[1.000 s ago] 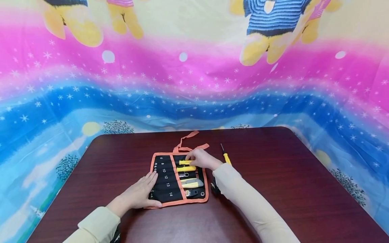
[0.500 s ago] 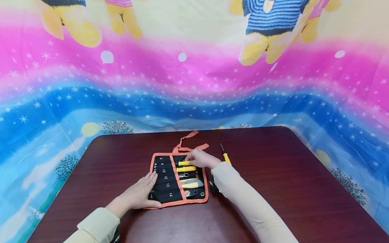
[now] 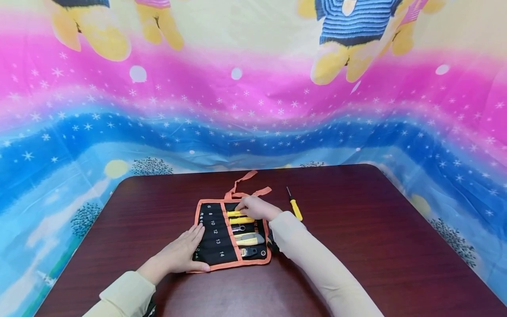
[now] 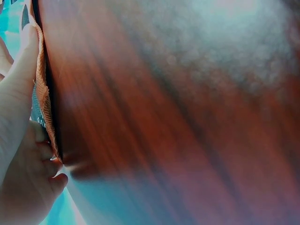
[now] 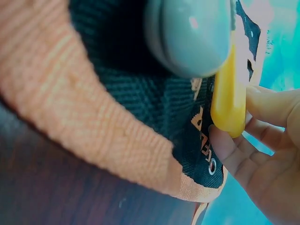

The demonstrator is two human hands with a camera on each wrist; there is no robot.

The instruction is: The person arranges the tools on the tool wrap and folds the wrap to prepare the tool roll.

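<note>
My left hand [image 3: 183,250] rests on the left side of a black tool roll [image 3: 214,257] with orange edging, fingers extended and thumb by the near corner. In the left wrist view, the roll's orange edge [image 4: 43,89] runs beside the thumb. With the fingers of my right hand [image 3: 257,208] I pinch a yellow screwdriver handle [image 3: 233,214] in the roll's far pocket; part of it is hidden under the hand. Another yellow handle [image 3: 241,220] lies just nearer. Closer still are a ring-ended wrench [image 3: 240,228], a pale yellow utility knife [image 3: 249,239] and a black-ended tool [image 3: 248,252].
A loose yellow screwdriver [image 3: 295,209] lies on the dark wooden table [image 3: 356,229], right of the roll. Orange tie straps [image 3: 241,182] trail from the roll's far edge. A printed cloth [image 3: 253,110] hangs behind the table.
My right hand has moved left, and the far screwdriver handle has slid left against the pocket edging. The left hand stays in place on the roll.
</note>
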